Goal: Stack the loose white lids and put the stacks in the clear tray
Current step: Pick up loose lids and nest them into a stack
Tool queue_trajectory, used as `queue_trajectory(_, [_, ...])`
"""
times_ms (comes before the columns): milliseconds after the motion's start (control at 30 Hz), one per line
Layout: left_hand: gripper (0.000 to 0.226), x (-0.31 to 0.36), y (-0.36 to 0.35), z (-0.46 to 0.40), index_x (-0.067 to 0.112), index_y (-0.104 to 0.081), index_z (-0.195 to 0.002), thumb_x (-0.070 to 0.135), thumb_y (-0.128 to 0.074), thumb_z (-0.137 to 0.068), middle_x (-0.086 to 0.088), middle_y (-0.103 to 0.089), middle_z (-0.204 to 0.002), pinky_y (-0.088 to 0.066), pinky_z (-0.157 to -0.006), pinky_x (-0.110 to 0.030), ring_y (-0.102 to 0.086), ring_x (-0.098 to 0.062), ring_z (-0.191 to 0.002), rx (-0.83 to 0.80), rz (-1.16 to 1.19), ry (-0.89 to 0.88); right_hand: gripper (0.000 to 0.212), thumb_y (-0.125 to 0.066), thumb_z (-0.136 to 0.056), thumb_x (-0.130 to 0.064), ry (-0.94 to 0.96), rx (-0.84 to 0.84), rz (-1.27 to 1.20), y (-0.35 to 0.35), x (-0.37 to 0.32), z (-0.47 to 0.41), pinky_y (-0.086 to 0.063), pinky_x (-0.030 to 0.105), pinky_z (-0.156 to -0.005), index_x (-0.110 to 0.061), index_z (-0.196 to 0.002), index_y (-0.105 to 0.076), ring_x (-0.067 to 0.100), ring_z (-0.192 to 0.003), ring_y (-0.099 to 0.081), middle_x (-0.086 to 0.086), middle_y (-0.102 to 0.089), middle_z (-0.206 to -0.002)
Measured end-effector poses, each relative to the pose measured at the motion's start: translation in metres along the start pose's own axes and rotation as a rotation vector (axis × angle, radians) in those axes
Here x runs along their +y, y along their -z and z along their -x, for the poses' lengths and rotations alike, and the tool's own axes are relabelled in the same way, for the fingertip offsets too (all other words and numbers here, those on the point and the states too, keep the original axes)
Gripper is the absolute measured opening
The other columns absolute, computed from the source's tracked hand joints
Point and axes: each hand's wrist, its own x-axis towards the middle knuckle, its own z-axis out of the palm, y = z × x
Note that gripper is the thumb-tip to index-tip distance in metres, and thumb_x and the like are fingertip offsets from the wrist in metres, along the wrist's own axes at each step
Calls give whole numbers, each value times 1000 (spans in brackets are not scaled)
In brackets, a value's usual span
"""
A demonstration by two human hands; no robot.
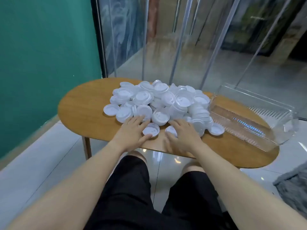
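A big heap of loose white lids (162, 100) covers the middle of the oval wooden table (83, 103). The clear tray (252, 117) lies at the table's right end, with nothing in it. My left hand (131, 131) lies at the near edge of the heap, its thumb and fingers spread around a single lid (151, 129) lying flat. My right hand (184, 132) rests over another single lid (171, 130) just to the right, fingers reaching onto the heap and thumb at the lid's near edge. Neither lid is lifted.
A green wall stands on the left and glass panels behind the table. My knees in black shorts sit under the near table edge. A grey fabric thing (294, 188) lies on the floor at right. One lid (216, 128) lies apart, next to the tray.
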Motion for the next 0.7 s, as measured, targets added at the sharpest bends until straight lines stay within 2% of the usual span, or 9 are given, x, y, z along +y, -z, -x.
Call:
queue_trajectory(67, [76,3,-23,-6,24,-46,-152,69,-21,-95,-7,-32,-164,-15,-123,-41,-30,-29,-150,7,28,-7,42,-52,-101,-41,18,13,-26,-16,7,2,-32,36,-106,-16,-134,-58,24,-129,-48,2,-57,-134])
queue_trajectory(133, [68,4,-50,-8,22,-56,-142,65,-29,-97,-12,-39,-160,-22,-122,-46,-36,-33,-147,27,7,-17,42,-48,-99,-43,10,-3,-32,-34,12,8,-38,37,-102,-15,-130,-58,25,-125,-51,1,-58,-133])
queue_trajectory(267, [47,6,-74,-14,19,-66,-123,53,-46,-99,-11,-50,-151,-31,-116,-50,-43,-31,-140,190,62,-47,44,-48,-97,-39,21,42,-83,-52,19,11,-47,42,-97,-8,-127,-59,30,-119,-55,8,-59,-128])
queue_trajectory(433, [33,11,-89,-18,23,-69,-120,41,-52,-98,-4,-52,-148,-21,-121,-54,-38,-25,-145,337,159,-55,44,-56,-97,-35,12,132,-160,-70,25,15,-45,44,-107,-8,-131,-62,27,-131,-53,8,-59,-138])
queue_trajectory(567, [16,8,-98,-20,19,-74,-104,26,-63,-97,-6,-62,-135,-23,-120,-59,-45,-29,-140,417,189,-53,40,-72,-92,-28,16,253,-233,-74,30,20,-43,37,-112,-10,-128,-67,23,-133,-53,6,-61,-138])
queue_trajectory(700, [6,9,-102,-19,13,-75,-97,17,-72,-93,-6,-66,-127,-24,-121,-59,-50,-31,-134,443,206,-31,65,-78,-89,-43,-185,231,-340,-68,28,19,-35,29,-117,-13,-142,-57,17,-142,-43,4,-53,-149])
